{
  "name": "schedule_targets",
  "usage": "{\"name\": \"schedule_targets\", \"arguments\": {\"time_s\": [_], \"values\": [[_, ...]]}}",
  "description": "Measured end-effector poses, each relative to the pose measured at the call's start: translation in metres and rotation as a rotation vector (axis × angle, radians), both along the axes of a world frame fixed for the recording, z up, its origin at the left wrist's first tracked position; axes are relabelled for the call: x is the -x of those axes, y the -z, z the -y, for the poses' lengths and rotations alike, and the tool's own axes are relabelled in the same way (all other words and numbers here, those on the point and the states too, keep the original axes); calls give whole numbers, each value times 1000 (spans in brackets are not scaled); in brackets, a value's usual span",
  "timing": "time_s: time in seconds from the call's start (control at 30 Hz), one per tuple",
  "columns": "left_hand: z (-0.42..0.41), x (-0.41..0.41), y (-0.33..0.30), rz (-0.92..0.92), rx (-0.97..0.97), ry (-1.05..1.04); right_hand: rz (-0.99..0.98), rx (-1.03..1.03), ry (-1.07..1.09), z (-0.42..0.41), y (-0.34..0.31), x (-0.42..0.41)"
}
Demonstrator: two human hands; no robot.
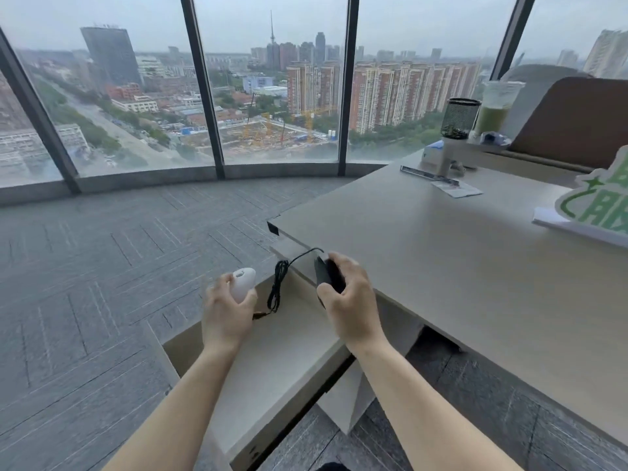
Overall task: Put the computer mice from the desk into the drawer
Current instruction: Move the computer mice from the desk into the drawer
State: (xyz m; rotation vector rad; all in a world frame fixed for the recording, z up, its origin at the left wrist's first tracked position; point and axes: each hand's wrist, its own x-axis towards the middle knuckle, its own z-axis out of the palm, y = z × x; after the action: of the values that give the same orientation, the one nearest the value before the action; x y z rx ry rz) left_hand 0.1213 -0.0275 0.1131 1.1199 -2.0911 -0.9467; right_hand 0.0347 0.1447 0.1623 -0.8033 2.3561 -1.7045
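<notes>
Both forearms come into view bare from the lower edge, with no sleeve, cuff or glove on either. The left hand (227, 312) wears no ring, and its wrist carries no watch or band. The right hand (350, 300) is just as plain, fingers and wrist unadorned. Nails look short, though blur softens the fingertips. At 6 o'clock a small dark patch shows, too little to identify.

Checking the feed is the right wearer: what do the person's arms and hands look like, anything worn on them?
Both forearms are bare up to the bottom edge of the frame, with no sleeves showing. The left hand and right hand wear no gloves. No watch, bracelet or ring is visible on either wrist or on the fingers that show.
</notes>
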Motion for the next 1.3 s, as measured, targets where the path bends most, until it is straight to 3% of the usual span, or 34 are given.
{"name": "schedule_targets", "arguments": {"time_s": [0.17, 0.4, 0.6, 0.7, 0.77, 0.9, 1.07, 1.3], "values": [[21, 20, 69, 254, -152, 0, 79, -356, -90, 54, 79, 13], [27, 41, 138, 534, -192, 28, 118, -925, -159, 100, 156, 39], [30, 45, 159, 664, -79, 71, 100, -1138, -204, 112, 180, 42], [31, 41, 155, 669, -87, 65, 35, -1091, -200, 107, 172, 40], [30, 40, 143, 588, -97, 48, -28, -929, -170, 95, 154, 38], [10, 55, 90, 210, -20, 115, -109, -523, -75, 43, 94, 33], [-77, 104, 5, -107, 75, 365, -287, -227, 205, -62, 26, 40], [-273, 153, -33, -134, 2, 861, -356, -160, 723, -273, -3, 70]]}}
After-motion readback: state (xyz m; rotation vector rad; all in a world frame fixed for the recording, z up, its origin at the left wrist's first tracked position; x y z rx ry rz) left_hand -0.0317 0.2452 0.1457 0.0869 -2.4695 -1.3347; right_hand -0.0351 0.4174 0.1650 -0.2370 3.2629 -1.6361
